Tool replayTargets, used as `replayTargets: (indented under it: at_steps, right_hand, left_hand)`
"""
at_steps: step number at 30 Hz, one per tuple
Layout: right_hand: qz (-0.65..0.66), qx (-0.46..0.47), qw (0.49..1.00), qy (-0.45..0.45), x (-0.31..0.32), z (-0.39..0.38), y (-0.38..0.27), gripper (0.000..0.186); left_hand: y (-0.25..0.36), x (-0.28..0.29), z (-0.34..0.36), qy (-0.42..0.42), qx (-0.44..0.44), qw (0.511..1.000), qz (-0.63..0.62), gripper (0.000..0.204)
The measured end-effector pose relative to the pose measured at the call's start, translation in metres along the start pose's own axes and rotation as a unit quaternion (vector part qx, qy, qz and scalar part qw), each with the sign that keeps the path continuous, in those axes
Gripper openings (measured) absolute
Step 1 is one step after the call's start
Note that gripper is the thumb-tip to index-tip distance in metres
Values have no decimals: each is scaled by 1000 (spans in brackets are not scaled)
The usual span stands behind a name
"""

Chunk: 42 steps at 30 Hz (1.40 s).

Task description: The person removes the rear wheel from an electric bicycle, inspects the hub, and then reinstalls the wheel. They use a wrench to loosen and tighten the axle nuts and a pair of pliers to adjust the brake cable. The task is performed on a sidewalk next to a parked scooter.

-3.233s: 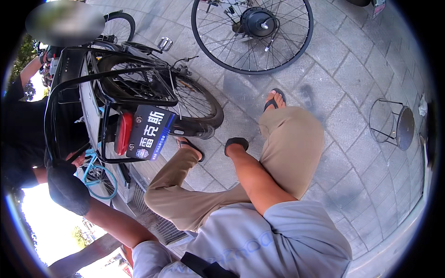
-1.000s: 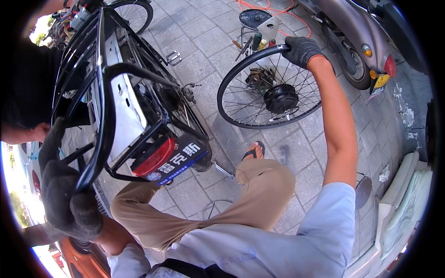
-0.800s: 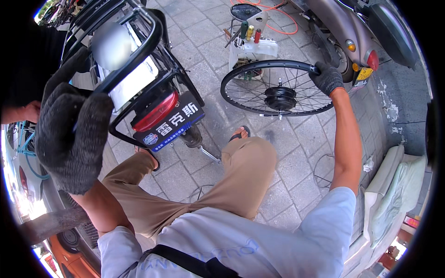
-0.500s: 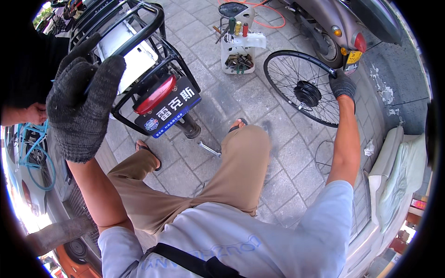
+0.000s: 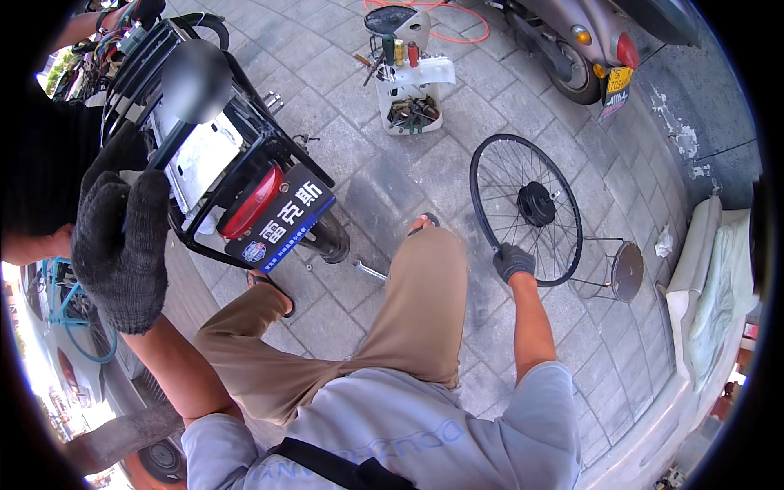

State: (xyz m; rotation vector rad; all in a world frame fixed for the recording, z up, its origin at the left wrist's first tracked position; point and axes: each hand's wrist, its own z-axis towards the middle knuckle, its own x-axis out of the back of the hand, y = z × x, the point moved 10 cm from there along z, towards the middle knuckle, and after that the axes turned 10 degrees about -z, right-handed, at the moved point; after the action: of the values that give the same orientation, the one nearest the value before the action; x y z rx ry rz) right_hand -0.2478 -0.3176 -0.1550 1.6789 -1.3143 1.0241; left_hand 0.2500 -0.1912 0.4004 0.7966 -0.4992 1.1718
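Observation:
A spoked wheel [image 5: 535, 204] with a black hub stands tilted on the paving to my right. My gloved right hand [image 5: 514, 260] is closed around its near rim. On the left, my gloved left hand [image 5: 122, 245] is raised beside the black rear rack [image 5: 298, 147] of an electric bike, with its thumb apart from the stretched fingers. Whether those fingers touch the rack is hidden. The bike's red tail light [image 5: 253, 202] and blue-black plate [image 5: 282, 220] face me. A blurred round patch covers part of the rack.
A white tool caddy [image 5: 408, 102] with screwdrivers stands ahead. A wrench [image 5: 370, 270] lies near my feet. A round-topped wire-legged stool [image 5: 627, 272] is behind the wheel. A parked scooter [image 5: 572, 49], orange hose [image 5: 457, 37] and pale padded seat [image 5: 702, 286] lie around. Another person's arm reaches in far left.
My right hand has brought the wheel nearer and holds its near rim instead of its far right side. My left hand has shifted left and lower in view. Another person's gloved hand shows at top left.

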Motion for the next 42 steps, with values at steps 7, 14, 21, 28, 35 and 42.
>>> replayTargets:
  at_steps: [7,14,21,28,35,42]
  right_hand:
    - [-7,-78,983,-167,-83,-6,-19,36]
    - [61,44,993,-86,94,93,-100,55]
    - [58,188,917,346,380,262,-258,47]
    - [-161,199,949,185,420,383,-355,49]
    - [-203,236,935,170,551,282,-337,40]
    - [161,208,909,324,513,110,-237,40]
  left_hand:
    - [-28,10,-18,74,114,991,-9,18]
    - [-21,14,-19,67,92,990,87,39]
    - [-12,-5,2,20,37,998,56,50]
    - [-4,3,15,59,93,994,19,52]
    - [-16,-1,11,57,14,997,-51,33]
    - [14,12,21,72,-69,994,-52,24]
